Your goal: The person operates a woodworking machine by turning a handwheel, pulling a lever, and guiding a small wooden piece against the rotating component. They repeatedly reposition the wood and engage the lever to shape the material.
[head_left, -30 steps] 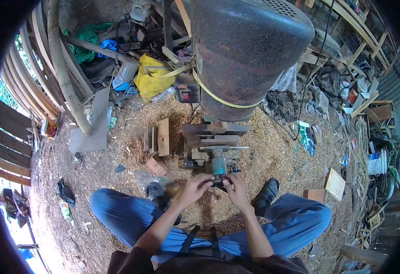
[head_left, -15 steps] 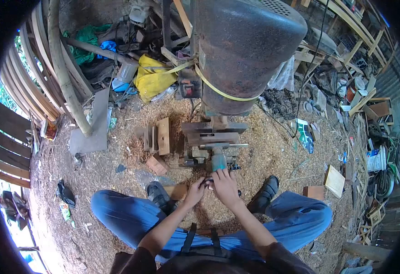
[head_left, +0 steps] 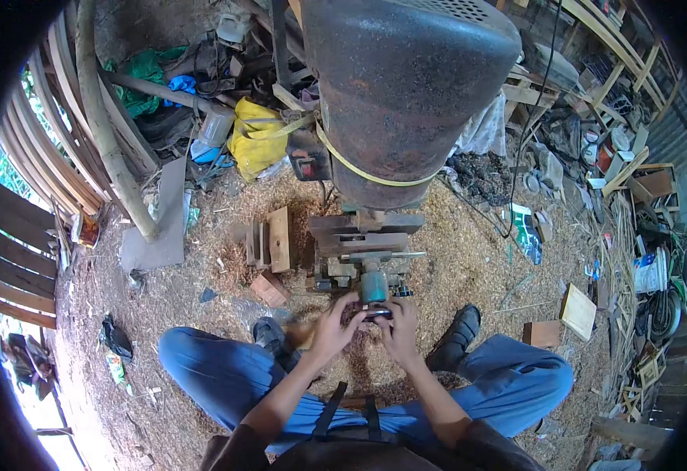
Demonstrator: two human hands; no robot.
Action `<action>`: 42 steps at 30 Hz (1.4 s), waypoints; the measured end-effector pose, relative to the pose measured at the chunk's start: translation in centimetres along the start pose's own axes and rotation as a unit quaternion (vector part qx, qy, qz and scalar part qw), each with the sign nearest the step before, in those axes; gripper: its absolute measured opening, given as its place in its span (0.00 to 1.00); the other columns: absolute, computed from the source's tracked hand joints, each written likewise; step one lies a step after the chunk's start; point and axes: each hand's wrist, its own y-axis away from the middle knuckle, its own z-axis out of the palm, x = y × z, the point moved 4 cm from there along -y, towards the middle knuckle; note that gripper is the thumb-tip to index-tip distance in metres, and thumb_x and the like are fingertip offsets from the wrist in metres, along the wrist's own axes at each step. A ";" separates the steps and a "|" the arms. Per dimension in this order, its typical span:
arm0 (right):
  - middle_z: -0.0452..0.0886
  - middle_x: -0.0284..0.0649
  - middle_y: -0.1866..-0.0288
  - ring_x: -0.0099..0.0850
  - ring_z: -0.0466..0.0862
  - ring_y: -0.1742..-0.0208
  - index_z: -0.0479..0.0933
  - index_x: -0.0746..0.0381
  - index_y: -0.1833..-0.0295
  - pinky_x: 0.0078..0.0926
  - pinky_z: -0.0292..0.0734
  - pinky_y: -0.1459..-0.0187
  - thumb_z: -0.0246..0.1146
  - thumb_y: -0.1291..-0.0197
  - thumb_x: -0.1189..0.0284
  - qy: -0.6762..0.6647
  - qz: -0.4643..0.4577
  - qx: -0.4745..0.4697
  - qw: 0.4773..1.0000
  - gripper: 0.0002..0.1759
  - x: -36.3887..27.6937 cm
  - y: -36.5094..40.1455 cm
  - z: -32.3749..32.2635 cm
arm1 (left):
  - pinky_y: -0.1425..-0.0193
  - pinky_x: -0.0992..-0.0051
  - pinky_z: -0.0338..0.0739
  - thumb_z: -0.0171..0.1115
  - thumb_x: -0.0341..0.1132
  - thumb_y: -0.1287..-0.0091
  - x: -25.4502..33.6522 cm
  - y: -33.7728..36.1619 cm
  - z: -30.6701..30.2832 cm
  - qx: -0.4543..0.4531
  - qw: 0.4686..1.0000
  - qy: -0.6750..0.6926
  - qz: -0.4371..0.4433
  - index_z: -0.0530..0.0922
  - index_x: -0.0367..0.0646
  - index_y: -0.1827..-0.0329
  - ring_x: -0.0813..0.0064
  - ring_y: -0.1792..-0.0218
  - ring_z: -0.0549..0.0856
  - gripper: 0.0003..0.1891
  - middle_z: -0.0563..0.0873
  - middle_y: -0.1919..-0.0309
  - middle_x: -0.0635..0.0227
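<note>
In the head view, my left hand (head_left: 334, 328) and my right hand (head_left: 399, 330) hold a small dark object (head_left: 376, 313) between them, each gripping one side. It is too small to identify. Just beyond it is the green cylindrical part (head_left: 374, 286) of a machine with metal bars (head_left: 367, 234). The machine's big rusty metal housing (head_left: 406, 94) rises above, with a yellow strap (head_left: 386, 182) around it.
Wooden blocks (head_left: 280, 239) stand left of the machine, and a smaller block (head_left: 269, 289) lies nearer. Two more blocks (head_left: 542, 334) (head_left: 577, 312) are at the right. A long pole (head_left: 108, 133) leans at the left. Wood shavings (head_left: 469, 259) cover the ground around my feet.
My hands have moved apart to opposite sides of the dark object, which now shows between them. My right hand has come down off the green part. The view has shifted slightly.
</note>
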 end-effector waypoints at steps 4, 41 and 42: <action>0.78 0.52 0.48 0.49 0.77 0.44 0.77 0.62 0.45 0.46 0.67 0.40 0.62 0.31 0.57 -0.002 -0.049 -0.171 0.984 0.20 -0.5 -1.3 1.3 | 0.42 0.58 0.82 0.64 0.35 0.28 -5.5 3.0 1.4 -0.102 0.982 0.078 -0.138 0.83 0.41 0.41 0.54 0.47 0.89 0.15 0.90 0.55 0.50; 0.84 0.41 0.42 0.41 0.80 0.38 0.79 0.61 0.40 0.44 0.64 0.32 0.64 0.37 0.80 0.031 -0.027 -0.074 0.996 0.19 -2.2 -0.8 -1.2 | 0.45 0.63 0.82 0.71 0.32 0.34 -0.6 0.4 0.1 -0.034 0.996 0.039 0.079 0.85 0.41 0.44 0.55 0.51 0.88 0.16 0.90 0.53 0.55; 0.84 0.41 0.42 0.41 0.80 0.38 0.79 0.61 0.40 0.44 0.64 0.32 0.64 0.37 0.80 0.029 -0.024 -0.071 0.997 0.19 -0.6 0.1 -0.6 | 0.45 0.63 0.82 0.71 0.32 0.34 -0.1 0.4 -0.3 -0.038 0.995 0.037 0.080 0.85 0.41 0.44 0.55 0.51 0.88 0.16 0.90 0.53 0.55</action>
